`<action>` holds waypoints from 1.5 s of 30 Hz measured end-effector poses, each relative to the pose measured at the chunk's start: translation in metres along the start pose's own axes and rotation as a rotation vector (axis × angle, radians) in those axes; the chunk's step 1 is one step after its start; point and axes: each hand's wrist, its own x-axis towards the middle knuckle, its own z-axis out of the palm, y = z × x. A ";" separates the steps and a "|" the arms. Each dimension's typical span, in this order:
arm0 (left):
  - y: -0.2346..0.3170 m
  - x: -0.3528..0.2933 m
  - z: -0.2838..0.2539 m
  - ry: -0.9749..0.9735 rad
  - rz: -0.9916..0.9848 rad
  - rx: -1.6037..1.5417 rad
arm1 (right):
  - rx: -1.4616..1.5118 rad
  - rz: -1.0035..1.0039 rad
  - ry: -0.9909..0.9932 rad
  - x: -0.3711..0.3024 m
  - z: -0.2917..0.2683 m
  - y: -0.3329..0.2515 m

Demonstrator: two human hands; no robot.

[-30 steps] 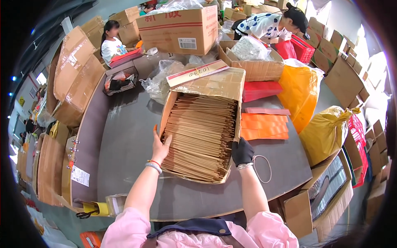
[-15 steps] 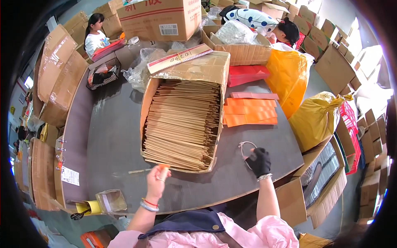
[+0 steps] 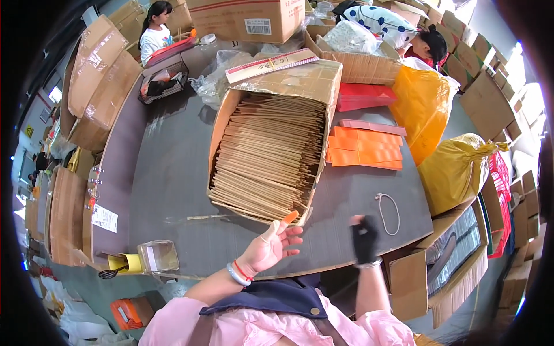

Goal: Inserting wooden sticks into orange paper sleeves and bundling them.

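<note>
While the left hand's (image 3: 266,249) fingers are loosely spread and empty, one wearing an orange cover (image 3: 290,217), the right hand's (image 3: 365,237), in a black glove (image 3: 367,247), are blurred, so I cannot tell their grip. Just beyond the left hand, a cardboard box (image 3: 314,81) of thin sticks (image 3: 265,155) rests on the tabletop (image 3: 167,150). Near the right hand lies a white loop (image 3: 398,215); orange sheets (image 3: 366,153) lie beside the box.
</note>
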 end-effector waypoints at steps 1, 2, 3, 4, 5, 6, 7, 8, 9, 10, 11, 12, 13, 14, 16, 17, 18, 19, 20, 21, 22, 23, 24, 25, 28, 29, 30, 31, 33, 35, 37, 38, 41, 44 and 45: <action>-0.004 0.002 0.000 -0.004 -0.001 0.025 | -0.056 -0.230 -0.085 -0.006 0.017 -0.031; -0.007 0.004 -0.001 -0.010 -0.001 0.050 | 0.021 -0.236 -0.217 -0.012 0.029 -0.056; -0.010 0.004 -0.005 -0.060 -0.032 0.085 | 0.106 -0.243 -0.257 -0.016 0.039 -0.082; -0.012 0.004 0.000 -0.054 -0.027 0.088 | 0.126 -0.249 -0.301 -0.017 0.044 -0.096; -0.015 0.005 0.007 -0.057 -0.024 0.118 | 0.134 -0.235 -0.258 -0.022 0.054 -0.095; -0.016 0.004 0.013 -0.058 -0.021 0.148 | 0.143 -0.220 -0.218 -0.026 0.062 -0.090; -0.016 0.004 0.015 -0.058 -0.027 0.137 | 0.151 -0.225 -0.226 -0.027 0.065 -0.090; -0.016 0.003 0.017 -0.050 -0.019 0.136 | 0.125 -0.231 -0.197 -0.028 0.068 -0.090; -0.015 0.003 0.020 -0.046 -0.013 0.132 | 0.098 -0.237 -0.169 -0.029 0.071 -0.091; -0.016 0.003 0.022 -0.042 -0.008 0.128 | 0.103 -0.240 -0.178 -0.029 0.073 -0.091; -0.017 0.003 0.020 -0.016 -0.025 0.111 | 0.065 -0.267 -0.168 -0.028 0.076 -0.092; -0.018 0.002 0.020 -0.009 -0.020 0.107 | 0.026 -0.293 -0.157 -0.028 0.078 -0.093; -0.017 0.003 0.021 -0.008 -0.011 0.081 | 0.027 -0.295 -0.161 -0.027 0.080 -0.092; -0.017 0.004 0.021 -0.007 -0.003 0.054 | 0.032 -0.307 -0.169 -0.026 0.081 -0.090; -0.017 0.005 0.019 -0.026 -0.007 0.027 | 0.037 -0.319 -0.178 -0.025 0.083 -0.088; -0.018 0.006 0.017 -0.046 -0.013 0.002 | 0.010 -0.286 -0.197 -0.027 0.083 -0.087; -0.020 0.006 0.018 -0.045 -0.014 0.000 | -0.017 -0.253 -0.215 -0.028 0.083 -0.085; -0.023 0.006 0.020 -0.043 0.007 -0.069 | -0.019 -0.251 -0.216 -0.029 0.082 -0.085; -0.024 0.007 0.022 -0.041 0.028 -0.138 | 0.021 -0.216 -0.258 -0.029 0.080 -0.085; -0.023 0.010 0.022 -0.042 0.026 -0.141 | 0.060 -0.181 -0.299 -0.028 0.078 -0.084; -0.020 0.014 0.024 0.024 0.061 0.142 | 0.054 -0.179 -0.295 -0.024 0.077 -0.079; -0.019 0.018 0.026 0.089 0.098 0.424 | 0.072 -0.280 -0.363 -0.018 0.077 -0.071; -0.021 0.020 0.017 0.084 0.097 0.422 | 0.091 -0.383 -0.432 -0.010 0.076 -0.065; -0.023 0.019 -0.002 0.154 0.198 0.667 | 0.033 -0.384 -0.527 0.001 0.073 -0.063; -0.009 0.009 -0.001 0.234 0.267 0.784 | -0.177 -0.392 -0.254 0.077 0.063 -0.032; -0.006 0.002 -0.003 0.240 0.250 0.771 | -0.461 -0.291 -0.288 0.109 0.054 -0.037; -0.006 0.003 -0.001 0.212 0.228 0.755 | -0.591 -0.406 -0.163 0.139 0.046 0.007; -0.006 -0.005 -0.003 0.235 0.283 0.708 | -0.736 -0.329 -0.263 0.160 0.045 -0.002; -0.002 -0.012 -0.009 0.247 0.313 0.715 | -0.902 -0.323 -0.355 0.195 0.032 0.024; 0.003 -0.023 -0.019 0.332 0.378 0.683 | -0.978 -0.348 -0.399 0.210 0.041 0.023; 0.010 -0.034 -0.035 0.457 0.419 0.711 | -1.106 -0.148 -0.561 0.221 0.046 0.020; 0.014 -0.040 -0.044 0.573 0.447 0.738 | -1.105 -0.156 -0.562 0.223 0.048 0.022; 0.034 -0.043 -0.087 0.948 0.710 0.988 | -1.033 -0.294 -0.542 0.224 0.049 0.030; 0.075 -0.022 -0.109 1.172 0.780 1.062 | -1.047 -0.277 -0.570 0.221 0.049 0.024; 0.082 -0.017 -0.126 1.210 0.763 1.150 | -1.083 -0.273 -0.608 0.220 0.052 0.016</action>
